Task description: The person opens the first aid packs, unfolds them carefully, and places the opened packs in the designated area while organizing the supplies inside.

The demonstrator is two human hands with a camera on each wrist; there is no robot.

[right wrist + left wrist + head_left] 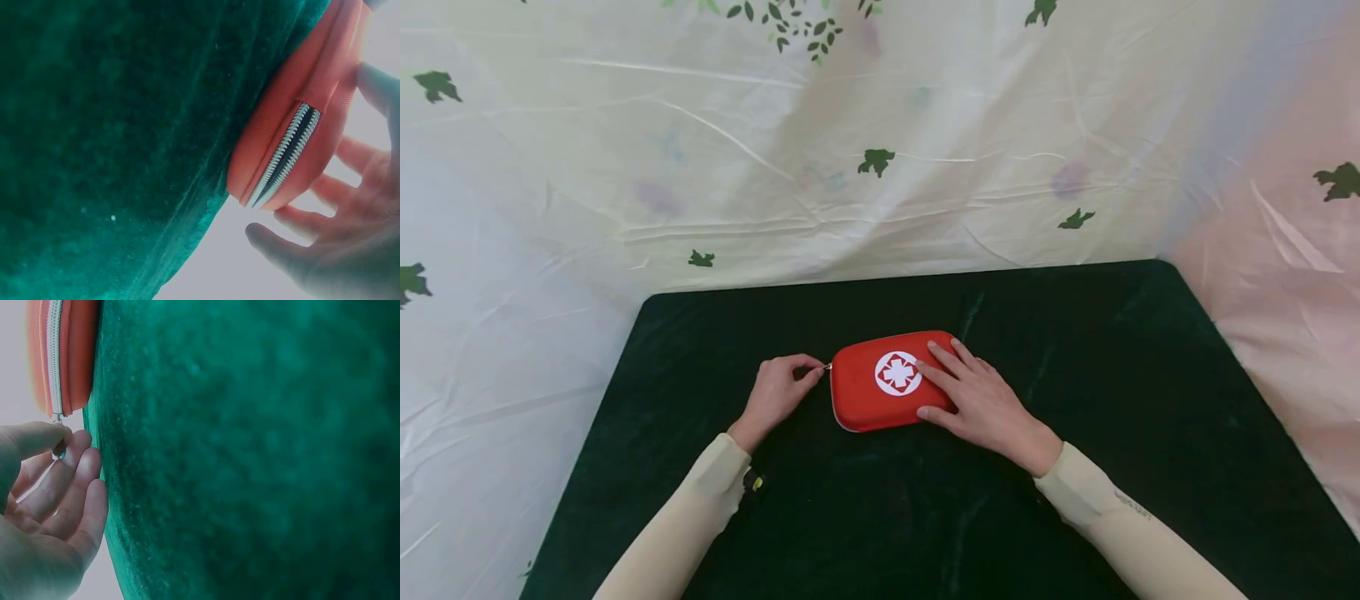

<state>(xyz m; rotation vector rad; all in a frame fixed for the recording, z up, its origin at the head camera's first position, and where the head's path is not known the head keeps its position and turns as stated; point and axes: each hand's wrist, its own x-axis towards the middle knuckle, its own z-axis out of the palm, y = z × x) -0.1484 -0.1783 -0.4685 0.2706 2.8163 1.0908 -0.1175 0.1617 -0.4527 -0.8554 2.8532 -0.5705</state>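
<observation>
A red first-aid case (861, 387) with a white round emblem lies flat on the dark green cloth. At its left end my left hand (777, 390) pinches the zipper pull (59, 449) between thumb and index finger. The silver zipper (54, 362) runs along the case's side in the left wrist view. My right hand (988, 408) rests on the right part of the lid with its fingers spread. In the right wrist view the zipper teeth (284, 156) at that end stand apart, with a dark narrow gap between them.
The green cloth (880, 517) covers a table with rounded far corners. Behind it and at both sides hangs a pale curtain (737, 183) with green leaf prints. A small dark object with a yellow-green spot (753, 481) shows at the left wrist.
</observation>
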